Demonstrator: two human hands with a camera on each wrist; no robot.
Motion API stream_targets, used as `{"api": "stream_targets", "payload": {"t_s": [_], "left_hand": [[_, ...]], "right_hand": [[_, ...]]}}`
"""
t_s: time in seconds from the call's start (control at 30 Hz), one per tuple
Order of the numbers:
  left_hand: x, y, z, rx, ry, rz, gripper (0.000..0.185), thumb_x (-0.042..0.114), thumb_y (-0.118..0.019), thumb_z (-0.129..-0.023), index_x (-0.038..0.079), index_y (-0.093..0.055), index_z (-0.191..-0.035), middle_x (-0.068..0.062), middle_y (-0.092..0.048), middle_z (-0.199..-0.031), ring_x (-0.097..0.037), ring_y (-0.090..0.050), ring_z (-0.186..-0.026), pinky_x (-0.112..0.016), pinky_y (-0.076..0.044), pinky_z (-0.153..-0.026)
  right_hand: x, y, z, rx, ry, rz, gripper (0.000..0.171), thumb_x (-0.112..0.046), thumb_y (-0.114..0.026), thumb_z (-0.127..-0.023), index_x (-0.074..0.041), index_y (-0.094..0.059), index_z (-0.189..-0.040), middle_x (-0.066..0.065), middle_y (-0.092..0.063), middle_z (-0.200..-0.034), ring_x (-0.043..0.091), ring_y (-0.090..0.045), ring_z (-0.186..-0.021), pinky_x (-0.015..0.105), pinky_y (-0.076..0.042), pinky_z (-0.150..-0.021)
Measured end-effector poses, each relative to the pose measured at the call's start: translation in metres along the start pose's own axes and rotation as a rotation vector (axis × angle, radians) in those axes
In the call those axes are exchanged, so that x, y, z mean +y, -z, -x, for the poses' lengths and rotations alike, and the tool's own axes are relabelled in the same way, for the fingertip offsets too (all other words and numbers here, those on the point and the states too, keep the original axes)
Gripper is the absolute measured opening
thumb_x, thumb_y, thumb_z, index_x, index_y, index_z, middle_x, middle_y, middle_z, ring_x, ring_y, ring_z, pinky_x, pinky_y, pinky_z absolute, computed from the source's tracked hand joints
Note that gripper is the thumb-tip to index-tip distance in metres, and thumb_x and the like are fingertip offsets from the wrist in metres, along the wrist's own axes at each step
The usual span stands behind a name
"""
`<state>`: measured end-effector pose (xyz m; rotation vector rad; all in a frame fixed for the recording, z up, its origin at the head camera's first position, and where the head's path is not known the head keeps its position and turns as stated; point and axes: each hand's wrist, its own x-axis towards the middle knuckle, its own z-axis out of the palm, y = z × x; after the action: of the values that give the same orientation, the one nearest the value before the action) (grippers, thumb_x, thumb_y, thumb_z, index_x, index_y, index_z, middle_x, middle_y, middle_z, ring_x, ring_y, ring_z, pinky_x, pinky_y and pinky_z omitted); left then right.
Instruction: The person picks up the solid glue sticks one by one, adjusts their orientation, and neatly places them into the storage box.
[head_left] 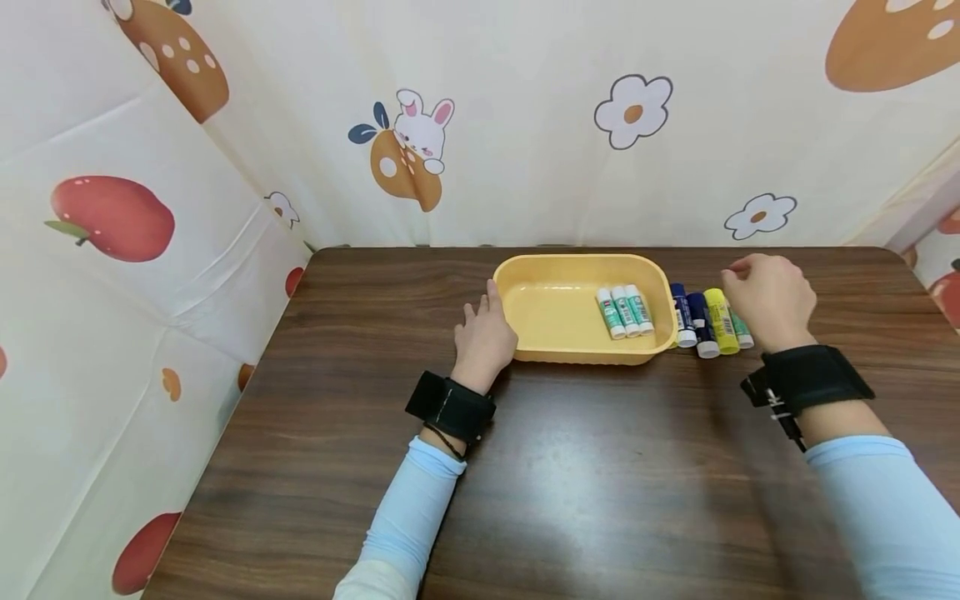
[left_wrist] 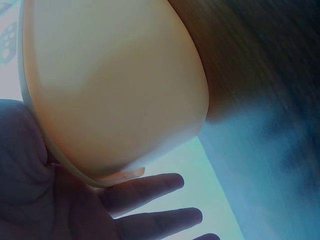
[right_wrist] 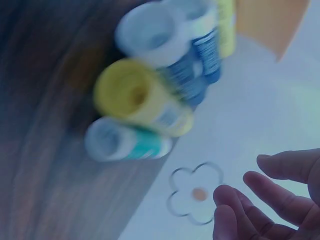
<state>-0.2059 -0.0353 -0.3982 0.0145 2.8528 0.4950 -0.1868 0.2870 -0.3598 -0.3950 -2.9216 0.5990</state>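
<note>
Head view: a yellow tray [head_left: 566, 357] sits near the far edge of a dark wooden table [head_left: 585, 483]. Three small green-and-white tubes [head_left: 625, 312] lie side by side inside it, toward its right end. The left hand [head_left: 485, 340] is at the tray's left end, touching it; the left wrist view shows its fingers [left_wrist: 160, 220] straight and spread apart. Just beyond the tray's right end, a row of tubes lies on the table: two dark blue tubes with white ends [head_left: 701, 321], a yellow tube [head_left: 722, 321] and a green-and-white tube [head_left: 742, 332]. The right wrist view is blurred, but another yellow tube [right_wrist: 226, 30] seems to lie between the blue ones and the tray. The right hand [head_left: 772, 300] hovers near the row's outer end, holding nothing, its fingers loosely bent with a narrow gap to the thumb.
</note>
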Motion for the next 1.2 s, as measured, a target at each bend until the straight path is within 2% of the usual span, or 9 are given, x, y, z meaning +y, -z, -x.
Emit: {"api": "stream_targets", "payload": {"t_s": [0.13,0.3,0.5,0.73,0.87,1.0,1.2], "left_hand": [[-0.002,-0.001,0.0,-0.003,0.002,-0.007,0.069,0.019,-0.04,-0.097,0.013,0.001,-0.152,-0.011,-0.027,-0.154,-0.037,-0.023,-0.141,-0.054,-0.03,-0.107],[-0.005,-0.001,0.0,0.003,-0.005,-0.001,0.069,0.018,-0.039,-0.096,0.014,0.001,-0.152,-0.011,-0.027,-0.154,-0.037,-0.023,-0.141,-0.055,-0.031,-0.107],[-0.004,-0.001,0.0,-0.008,0.004,0.01,0.068,0.018,-0.039,-0.097,0.014,0.002,-0.152,-0.011,-0.026,-0.154,-0.037,-0.021,-0.142,-0.054,-0.03,-0.107],[-0.002,-0.002,-0.001,-0.001,0.003,0.018,0.069,0.018,-0.039,-0.097,0.014,0.001,-0.152,-0.011,-0.026,-0.154,-0.037,-0.022,-0.142,-0.055,-0.03,-0.107],[-0.001,-0.002,-0.001,-0.002,0.0,0.005,0.069,0.018,-0.039,-0.097,0.014,0.001,-0.152,-0.011,-0.027,-0.154,-0.037,-0.022,-0.142,-0.055,-0.03,-0.107],[0.0,-0.002,0.0,-0.006,0.0,-0.002,0.068,0.018,-0.039,-0.097,0.013,0.001,-0.152,-0.011,-0.027,-0.154,-0.037,-0.022,-0.142,-0.054,-0.03,-0.107],[0.0,-0.001,0.0,-0.003,0.002,0.001,0.068,0.018,-0.039,-0.097,0.013,0.0,-0.152,-0.011,-0.027,-0.154,-0.037,-0.022,-0.141,-0.054,-0.03,-0.107]], "right_hand": [[0.022,0.0,0.003,-0.023,-0.043,-0.002,0.043,-0.028,-0.043,-0.095,0.008,-0.06,-0.111,0.032,-0.058,-0.108,0.047,-0.054,-0.089,0.044,-0.039,-0.056],[0.039,-0.005,0.005,-0.091,-0.093,-0.001,0.049,-0.034,-0.043,-0.095,0.008,-0.057,-0.114,0.034,-0.055,-0.111,0.048,-0.052,-0.091,0.048,-0.039,-0.06],[0.046,-0.014,0.004,-0.18,-0.138,0.021,0.052,-0.037,-0.043,-0.095,0.01,-0.057,-0.114,0.034,-0.054,-0.112,0.047,-0.052,-0.09,0.045,-0.04,-0.06],[0.051,-0.018,0.003,-0.222,-0.131,0.034,0.052,-0.035,-0.047,-0.094,0.013,-0.06,-0.11,0.033,-0.059,-0.102,0.039,-0.054,-0.079,0.038,-0.038,-0.055],[0.056,-0.018,0.003,-0.268,-0.147,0.039,0.053,-0.034,-0.048,-0.094,0.015,-0.059,-0.111,0.033,-0.059,-0.102,0.037,-0.054,-0.077,0.035,-0.039,-0.053],[0.058,-0.016,0.004,-0.248,-0.135,0.023,0.053,-0.033,-0.049,-0.094,0.016,-0.06,-0.108,0.034,-0.06,-0.101,0.038,-0.056,-0.077,0.033,-0.039,-0.052],[0.048,-0.009,0.005,-0.149,-0.074,-0.033,0.056,-0.039,-0.049,-0.093,0.015,-0.063,-0.103,0.034,-0.062,-0.096,0.037,-0.056,-0.075,0.03,-0.037,-0.049]]}}
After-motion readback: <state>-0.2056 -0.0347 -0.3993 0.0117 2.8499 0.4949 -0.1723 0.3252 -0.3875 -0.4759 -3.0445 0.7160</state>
